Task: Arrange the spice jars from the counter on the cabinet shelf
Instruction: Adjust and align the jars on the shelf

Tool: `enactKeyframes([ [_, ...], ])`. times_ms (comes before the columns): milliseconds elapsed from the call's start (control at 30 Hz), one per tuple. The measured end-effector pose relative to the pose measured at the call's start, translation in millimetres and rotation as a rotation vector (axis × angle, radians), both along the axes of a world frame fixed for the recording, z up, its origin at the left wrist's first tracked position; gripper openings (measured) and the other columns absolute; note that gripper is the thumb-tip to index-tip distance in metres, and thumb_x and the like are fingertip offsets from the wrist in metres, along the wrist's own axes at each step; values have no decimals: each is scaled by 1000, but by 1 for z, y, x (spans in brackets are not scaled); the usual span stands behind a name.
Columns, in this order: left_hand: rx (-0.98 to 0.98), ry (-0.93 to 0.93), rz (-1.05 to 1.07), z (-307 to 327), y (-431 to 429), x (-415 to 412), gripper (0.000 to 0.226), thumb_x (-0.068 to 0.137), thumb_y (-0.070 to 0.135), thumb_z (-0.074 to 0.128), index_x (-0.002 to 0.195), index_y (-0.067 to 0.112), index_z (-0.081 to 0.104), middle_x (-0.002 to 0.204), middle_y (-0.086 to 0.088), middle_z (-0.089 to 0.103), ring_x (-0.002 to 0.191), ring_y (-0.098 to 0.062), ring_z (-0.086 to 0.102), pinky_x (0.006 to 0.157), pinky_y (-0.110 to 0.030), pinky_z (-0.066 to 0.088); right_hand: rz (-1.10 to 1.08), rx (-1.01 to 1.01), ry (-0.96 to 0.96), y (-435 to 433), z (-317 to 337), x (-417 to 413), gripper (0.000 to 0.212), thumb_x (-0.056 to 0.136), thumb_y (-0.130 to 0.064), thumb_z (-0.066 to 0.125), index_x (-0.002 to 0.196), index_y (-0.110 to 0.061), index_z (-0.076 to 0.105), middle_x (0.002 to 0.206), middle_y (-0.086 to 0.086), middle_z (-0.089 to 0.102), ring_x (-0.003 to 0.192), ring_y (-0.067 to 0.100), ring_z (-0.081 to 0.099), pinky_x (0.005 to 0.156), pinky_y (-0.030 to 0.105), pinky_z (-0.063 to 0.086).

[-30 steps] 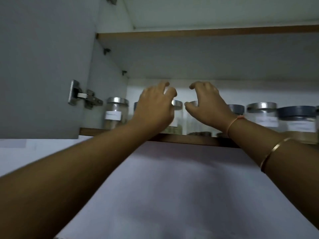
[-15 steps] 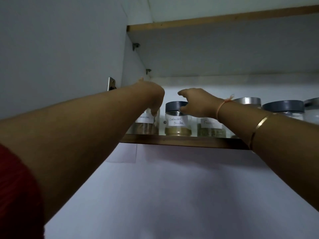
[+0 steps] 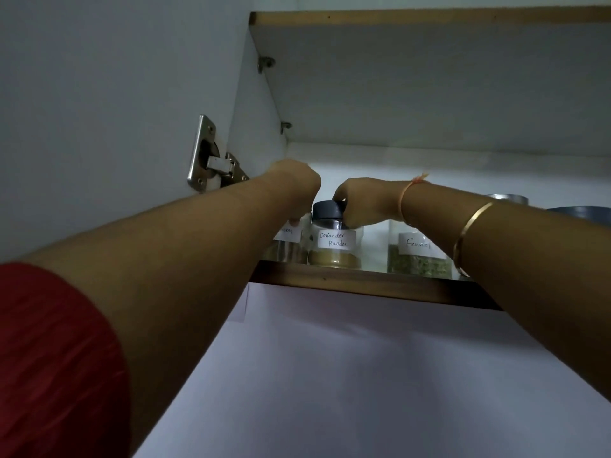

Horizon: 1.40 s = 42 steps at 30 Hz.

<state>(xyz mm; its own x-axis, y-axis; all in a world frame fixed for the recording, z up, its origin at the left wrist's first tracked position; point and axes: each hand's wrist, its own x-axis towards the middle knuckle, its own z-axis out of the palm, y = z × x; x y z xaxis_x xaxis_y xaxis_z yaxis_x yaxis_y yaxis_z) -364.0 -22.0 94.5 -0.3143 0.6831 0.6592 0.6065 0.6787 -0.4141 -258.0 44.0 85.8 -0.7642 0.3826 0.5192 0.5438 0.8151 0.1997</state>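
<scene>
Clear spice jars stand in a row on the cabinet shelf [image 3: 370, 284]. The coriander powder jar [image 3: 334, 246] has a dark lid, and my right hand [image 3: 363, 204] grips that lid from the right. To its left stands a jar [image 3: 287, 244] with a partly hidden label; my left hand [image 3: 296, 183] reaches over its top with fingers curled down on it, hiding the lid. A fennel jar [image 3: 418, 256] sits to the right, partly behind my right forearm.
The open cabinet door with a metal hinge [image 3: 206, 157] is at the left. An upper shelf [image 3: 429, 18] spans the top. More jar lids [image 3: 507, 199] show at the far right behind my right arm. A pale wall lies below the shelf.
The view has shifted nearer to the left end of the shelf. Both hands lowered from hovering onto the jars: the left onto the leftmost jar, the right onto the coriander lid.
</scene>
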Motion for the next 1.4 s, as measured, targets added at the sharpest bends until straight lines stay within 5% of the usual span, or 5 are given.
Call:
enactKeyframes([
  [200, -69, -40, -20, -1, 19, -20, 8, 83, 18, 59, 83, 10, 57, 65, -2, 48, 61, -17, 49, 63, -31, 43, -48, -88, -83, 13, 1, -17, 33, 82, -5, 50, 113, 3, 58, 96, 16, 58, 80, 23, 51, 68, 30, 41],
  [433, -252, -158, 78, -3, 39, -34, 55, 86, 16, 58, 137, 7, 39, 112, -10, 56, 106, -26, 57, 90, -36, 48, -13, -189, -79, 20, -3, -24, 30, 84, -2, 48, 113, 4, 55, 93, 14, 51, 78, 22, 48, 58, 25, 38],
  [567, -252, -205, 95, -4, 41, -36, 67, 90, 8, 49, 149, 7, 16, 148, -14, 32, 131, -31, 39, 109, -40, 35, -1, -178, -19, 21, -10, -22, 16, 85, 1, 43, 99, 2, 51, 91, 13, 46, 71, 18, 41, 55, 24, 29],
  [833, 99, -122, -155, -22, 30, -38, 83, 93, 14, 51, 149, 10, -10, 159, -9, -7, 146, -32, 1, 115, -48, 17, 65, -67, 83, -1, -9, -15, 51, 95, -12, 46, 142, 0, 30, 134, 19, 49, 111, 28, 51, 89, 34, 42],
  [1400, 348, -342, -782, -8, 18, 85, 49, 88, 8, 42, 137, 13, 45, 144, -8, 44, 131, -23, 40, 103, -30, 32, -42, 43, 215, 2, 18, 116, 43, 90, -4, 44, 133, -1, 49, 132, 18, 55, 120, 31, 53, 103, 39, 44],
])
